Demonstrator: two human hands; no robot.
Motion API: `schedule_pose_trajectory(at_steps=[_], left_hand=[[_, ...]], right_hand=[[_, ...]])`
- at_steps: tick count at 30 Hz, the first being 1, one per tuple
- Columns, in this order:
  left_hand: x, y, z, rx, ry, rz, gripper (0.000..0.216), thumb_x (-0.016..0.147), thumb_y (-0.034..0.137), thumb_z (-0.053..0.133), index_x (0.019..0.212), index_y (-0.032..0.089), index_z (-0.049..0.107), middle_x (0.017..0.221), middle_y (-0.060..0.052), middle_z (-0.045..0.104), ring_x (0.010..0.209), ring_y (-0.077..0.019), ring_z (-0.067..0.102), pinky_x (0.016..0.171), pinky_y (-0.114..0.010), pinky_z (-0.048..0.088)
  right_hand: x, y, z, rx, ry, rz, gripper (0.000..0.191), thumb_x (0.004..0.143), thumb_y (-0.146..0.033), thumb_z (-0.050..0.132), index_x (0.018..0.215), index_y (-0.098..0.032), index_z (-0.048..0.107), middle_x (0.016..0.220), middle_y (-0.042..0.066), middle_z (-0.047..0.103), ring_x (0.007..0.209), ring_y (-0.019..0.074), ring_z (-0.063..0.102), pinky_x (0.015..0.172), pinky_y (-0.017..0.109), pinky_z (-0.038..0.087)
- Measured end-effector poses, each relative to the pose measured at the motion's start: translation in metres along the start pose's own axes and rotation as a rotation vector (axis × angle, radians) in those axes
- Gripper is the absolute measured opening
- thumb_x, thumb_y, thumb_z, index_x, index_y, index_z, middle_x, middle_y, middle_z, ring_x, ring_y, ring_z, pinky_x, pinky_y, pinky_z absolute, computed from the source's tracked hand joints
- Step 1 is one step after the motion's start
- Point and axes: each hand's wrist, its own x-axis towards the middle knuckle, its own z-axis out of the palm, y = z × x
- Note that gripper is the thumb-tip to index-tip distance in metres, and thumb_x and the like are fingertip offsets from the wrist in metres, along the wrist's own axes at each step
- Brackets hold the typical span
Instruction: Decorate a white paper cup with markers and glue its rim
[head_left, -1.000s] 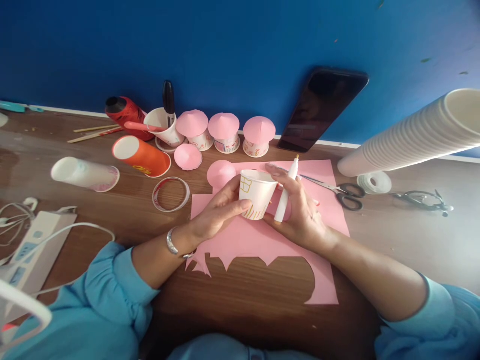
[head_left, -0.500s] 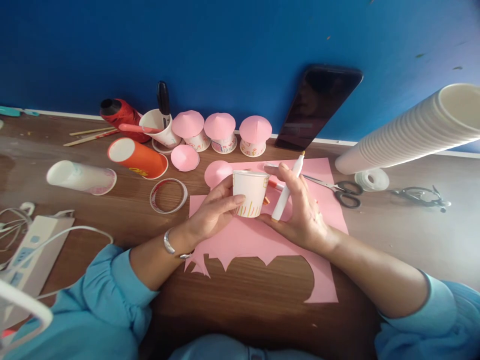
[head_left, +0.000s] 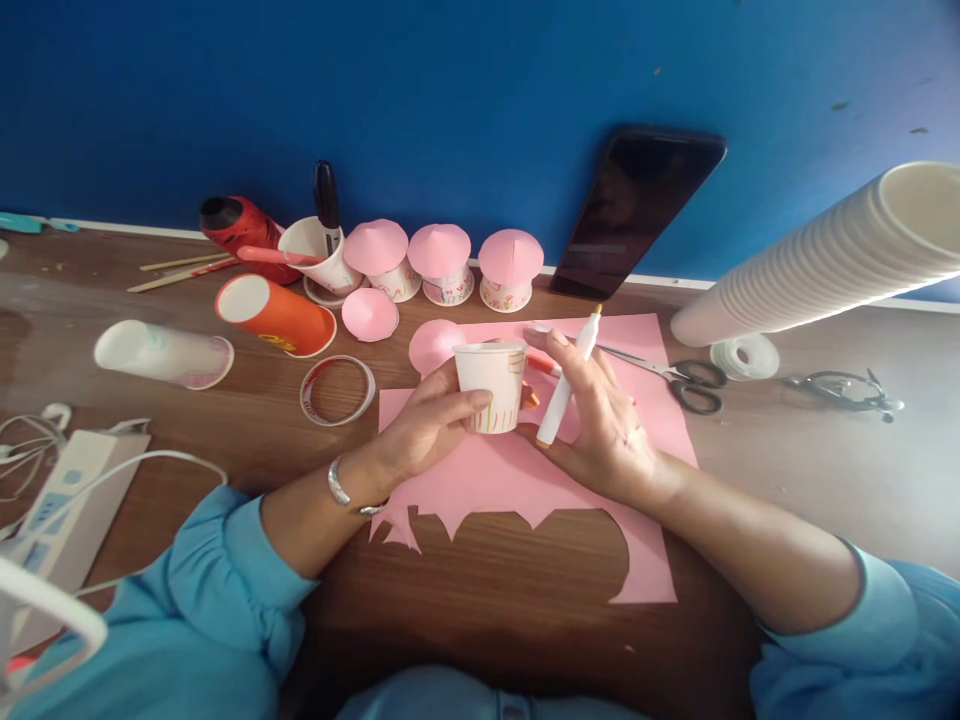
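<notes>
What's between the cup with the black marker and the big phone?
Three cups with pink cone tops stand in a row, seen in the head view.

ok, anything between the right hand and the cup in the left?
Nothing visible blocks it. The right hand, holding the white marker, is beside the cup in the left hand. A reddish pen-like item shows in the gap, seemingly lower, on the pink sheet.

A brown table point(head_left: 480, 620) bears pink paper point(head_left: 517, 475) and an orange cup point(head_left: 281, 315).
</notes>
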Motion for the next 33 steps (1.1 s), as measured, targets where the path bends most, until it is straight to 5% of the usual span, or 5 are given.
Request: schedule_pose_trajectory(at_steps=[4, 8, 14, 22, 33], left_hand=[[0.0, 0.002, -0.002, -0.071, 0.014, 0.031, 0.055, 0.085, 0.035, 0.085, 0.136, 0.021, 0.07, 0.109, -0.01, 0.084, 0.112, -0.0342, 0.08, 0.101, -0.049, 0.061], [-0.001, 0.005, 0.0, -0.049, -0.01, 0.029, 0.058, 0.085, 0.036, 0.084, 0.138, 0.021, 0.07, 0.105, -0.01, 0.084, 0.108, -0.0335, 0.079, 0.1, -0.049, 0.06], [-0.002, 0.005, 0.001, -0.001, -0.003, -0.001, 0.054, 0.083, 0.031, 0.087, 0.134, 0.021, 0.073, 0.113, -0.01, 0.082, 0.104, -0.0279, 0.077, 0.088, -0.038, 0.059], [-0.004, 0.007, 0.003, 0.053, -0.016, -0.027, 0.049, 0.086, 0.032, 0.085, 0.131, 0.02, 0.073, 0.114, -0.011, 0.081, 0.105, -0.0276, 0.075, 0.089, -0.039, 0.058], [-0.004, 0.004, 0.001, 0.122, -0.074, -0.017, 0.048, 0.089, 0.037, 0.083, 0.133, 0.02, 0.072, 0.12, -0.014, 0.08, 0.113, -0.0315, 0.074, 0.095, -0.043, 0.056]], right_hand=[[0.005, -0.011, -0.019, 0.061, 0.131, -0.068, 0.069, 0.104, -0.015, 0.067, 0.168, -0.026, 0.045, 0.114, 0.01, 0.081, 0.104, 0.0274, 0.081, 0.095, 0.046, 0.07], [0.009, -0.027, -0.04, 0.055, 0.108, -0.14, 0.047, 0.114, -0.036, 0.054, 0.157, -0.021, 0.061, 0.089, 0.007, 0.074, 0.071, 0.02, 0.073, 0.058, 0.032, 0.065], [0.012, -0.042, -0.04, 0.166, 0.047, -0.046, 0.041, 0.098, -0.008, 0.068, 0.137, -0.023, 0.065, 0.092, 0.004, 0.083, 0.081, 0.0214, 0.084, 0.067, 0.032, 0.072], [0.01, -0.038, -0.029, 0.098, 0.105, -0.095, 0.042, 0.096, -0.005, 0.071, 0.133, -0.025, 0.067, 0.093, 0.004, 0.083, 0.077, 0.0222, 0.082, 0.06, 0.034, 0.069], [0.001, -0.034, -0.024, 0.084, 0.073, -0.08, 0.037, 0.098, -0.005, 0.071, 0.13, -0.022, 0.067, 0.101, 0.007, 0.083, 0.091, 0.0225, 0.083, 0.07, 0.035, 0.071]])
